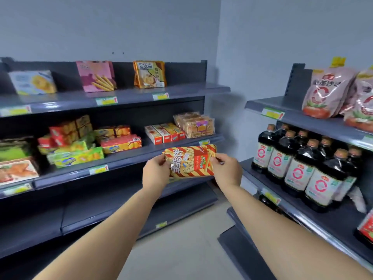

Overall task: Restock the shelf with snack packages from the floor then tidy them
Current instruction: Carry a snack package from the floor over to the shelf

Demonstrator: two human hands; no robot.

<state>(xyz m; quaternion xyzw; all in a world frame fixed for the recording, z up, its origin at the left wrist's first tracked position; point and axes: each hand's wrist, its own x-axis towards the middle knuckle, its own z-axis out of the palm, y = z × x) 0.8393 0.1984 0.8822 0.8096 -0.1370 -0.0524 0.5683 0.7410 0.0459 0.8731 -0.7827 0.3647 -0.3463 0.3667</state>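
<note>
This is a small shop. Grey metal shelving (125,156) carries yellow price tags (106,101) along its edges. Boxed snacks (119,141) and rows of dark sauce bottles (298,168) face outward.

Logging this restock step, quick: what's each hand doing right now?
Left hand: closed on the striped snack bag, left edge.
Right hand: closed on the same bag, right edge.

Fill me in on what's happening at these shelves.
A person is stocking snacks. Both hands hold one red-and-yellow striped snack bag: the left hand grips its left edge, the right hand its right edge. The bag is in the air in front of the middle shelf, below the boxed biscuits, not yet set down. Dark sauce bottles fill the rack on the right.
</note>
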